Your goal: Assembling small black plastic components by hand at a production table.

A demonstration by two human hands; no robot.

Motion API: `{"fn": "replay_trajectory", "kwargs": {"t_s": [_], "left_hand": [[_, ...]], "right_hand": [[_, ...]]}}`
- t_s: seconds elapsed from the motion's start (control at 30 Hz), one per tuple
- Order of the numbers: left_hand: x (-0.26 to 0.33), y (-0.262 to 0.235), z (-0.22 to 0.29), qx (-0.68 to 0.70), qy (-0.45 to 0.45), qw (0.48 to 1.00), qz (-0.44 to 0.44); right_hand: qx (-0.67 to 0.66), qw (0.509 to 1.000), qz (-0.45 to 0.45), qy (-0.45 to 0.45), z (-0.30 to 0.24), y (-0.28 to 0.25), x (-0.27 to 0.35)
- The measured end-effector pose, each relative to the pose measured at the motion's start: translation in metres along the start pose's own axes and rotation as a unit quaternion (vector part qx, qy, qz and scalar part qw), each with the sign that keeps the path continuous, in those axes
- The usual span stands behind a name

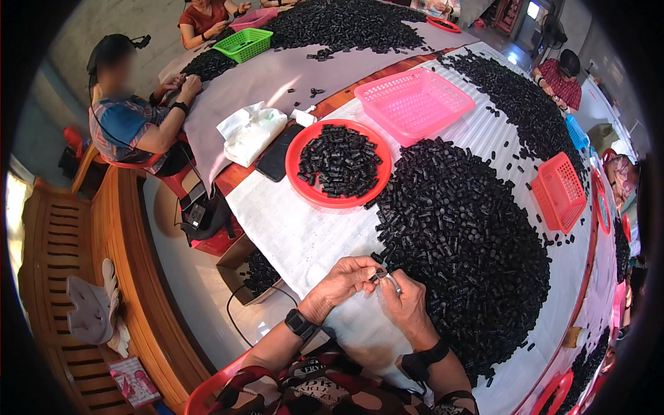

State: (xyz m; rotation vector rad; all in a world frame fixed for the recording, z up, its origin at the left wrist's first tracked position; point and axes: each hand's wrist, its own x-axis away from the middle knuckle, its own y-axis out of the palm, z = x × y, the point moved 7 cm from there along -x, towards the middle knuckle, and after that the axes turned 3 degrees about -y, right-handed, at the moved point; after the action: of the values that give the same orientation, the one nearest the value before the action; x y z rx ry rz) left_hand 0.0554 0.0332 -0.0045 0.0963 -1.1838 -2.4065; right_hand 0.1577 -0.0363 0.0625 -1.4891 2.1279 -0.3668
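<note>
My left hand [344, 281] pinches a small black plastic part [377, 275] between thumb and fingertips, at the near edge of a big heap of like parts [460, 242]. My right hand [407, 304] meets it from the right, its fingers closed. A small greyish thing [394, 283] shows at the right fingertips; its kind is too small to make out. Beyond my hands, a round red tray [295, 181] holds a pile of the black parts.
A pink basket [443, 104] stands behind the heap, a red basket [559, 194] right of it. Left of the tray lie a dark phone [275, 158] and a tissue pack [252, 131]. A person [131, 131] sits at the left; others work farther off. A cardboard box [242, 266] stands below the table.
</note>
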Motion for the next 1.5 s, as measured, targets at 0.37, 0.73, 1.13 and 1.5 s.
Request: {"fn": "replay_trajectory", "kwargs": {"t_s": [0.37,0.73,1.13,1.5], "left_hand": [[0.000,0.003,0.001,-0.028,0.005,1.000,0.007],[-0.001,0.002,0.001,-0.046,0.006,0.999,0.025],[-0.001,0.029,0.154,-0.272,0.237,0.913,0.190],[-0.006,0.039,0.069,-0.664,0.221,0.701,0.137]], "right_hand": [[-0.010,1.000,-0.002,0.014,0.002,-0.001,0.000],[-0.004,1.000,-0.007,-0.002,0.001,0.001,0.001],[-0.031,1.000,-0.001,-0.003,0.000,-0.003,0.001],[-0.040,0.999,0.023,-0.012,-0.001,-0.008,0.002]]}}
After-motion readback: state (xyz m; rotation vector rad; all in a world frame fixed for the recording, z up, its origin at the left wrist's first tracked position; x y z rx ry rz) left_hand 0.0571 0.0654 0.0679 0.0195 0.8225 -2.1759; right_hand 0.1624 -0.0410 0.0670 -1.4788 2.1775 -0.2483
